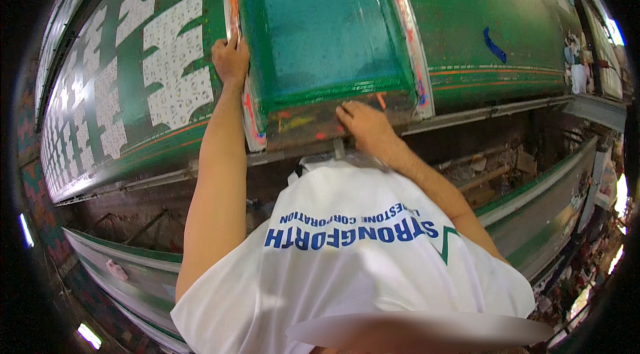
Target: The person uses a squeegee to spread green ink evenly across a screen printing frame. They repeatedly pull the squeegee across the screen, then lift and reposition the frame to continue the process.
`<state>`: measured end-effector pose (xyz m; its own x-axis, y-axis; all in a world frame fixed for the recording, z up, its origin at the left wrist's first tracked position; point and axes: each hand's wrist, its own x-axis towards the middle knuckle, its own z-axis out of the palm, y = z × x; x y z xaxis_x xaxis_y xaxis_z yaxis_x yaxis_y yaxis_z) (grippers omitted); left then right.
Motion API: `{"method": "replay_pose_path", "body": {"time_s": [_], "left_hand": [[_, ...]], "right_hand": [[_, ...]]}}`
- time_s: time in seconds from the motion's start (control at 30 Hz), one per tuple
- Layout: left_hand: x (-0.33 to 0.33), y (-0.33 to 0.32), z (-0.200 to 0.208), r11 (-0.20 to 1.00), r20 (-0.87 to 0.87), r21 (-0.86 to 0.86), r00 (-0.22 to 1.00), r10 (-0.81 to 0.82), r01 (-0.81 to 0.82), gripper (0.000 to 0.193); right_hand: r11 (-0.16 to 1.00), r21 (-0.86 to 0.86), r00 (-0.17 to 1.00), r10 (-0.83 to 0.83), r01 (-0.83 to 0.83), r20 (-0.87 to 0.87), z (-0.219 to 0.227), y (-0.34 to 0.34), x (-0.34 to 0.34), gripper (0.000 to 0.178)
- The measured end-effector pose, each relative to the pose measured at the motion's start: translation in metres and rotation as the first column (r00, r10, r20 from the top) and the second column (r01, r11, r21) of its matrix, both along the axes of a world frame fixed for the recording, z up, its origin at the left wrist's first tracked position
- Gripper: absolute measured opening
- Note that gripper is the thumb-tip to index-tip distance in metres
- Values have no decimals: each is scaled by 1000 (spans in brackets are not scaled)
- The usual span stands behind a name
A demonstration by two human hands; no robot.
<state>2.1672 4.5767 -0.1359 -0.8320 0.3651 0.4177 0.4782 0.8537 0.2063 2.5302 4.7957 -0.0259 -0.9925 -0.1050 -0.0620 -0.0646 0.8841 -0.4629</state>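
A large screen-printing frame (412, 41) lies in front of me on a long green table. Its teal mesh (320, 24) has a green border, and paint smears mark the rails. On its left rail, my left hand (231, 61) is closed around the edge, one finger pointing along it. My right hand (367, 127) has its fingers curled on the paint-stained near edge of the frame, right of the middle. The undersides of both grips are hidden.
White patterned fabric pieces (177, 64) lie in rows on the green table (480, 27) to the left. A dark blue strip (494, 46) rests on the right. A metal rail (493, 113) runs along the table's near edge. Behind me stands another long table (147, 281).
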Motion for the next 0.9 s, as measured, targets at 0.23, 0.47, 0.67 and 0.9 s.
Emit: {"method": "replay_pose_path", "body": {"time_s": [0.23,0.47,0.67,0.9], "left_hand": [[3,5,8,999,70,40,997,28,-31,37],[3,10,13,998,107,-5,992,69,-69,36],[2,12,12,996,101,35,992,81,-85,33],[0,7,9,992,89,76,992,89,-96,31]], "right_hand": [[917,-391,992,114,-81,60,-3,63,24,65],[523,-338,588,-799,783,126,-48,189,51,44],[530,-449,672,-695,719,256,-89,212,48,58],[594,-301,646,-754,746,115,-100,197,21,72]]}}
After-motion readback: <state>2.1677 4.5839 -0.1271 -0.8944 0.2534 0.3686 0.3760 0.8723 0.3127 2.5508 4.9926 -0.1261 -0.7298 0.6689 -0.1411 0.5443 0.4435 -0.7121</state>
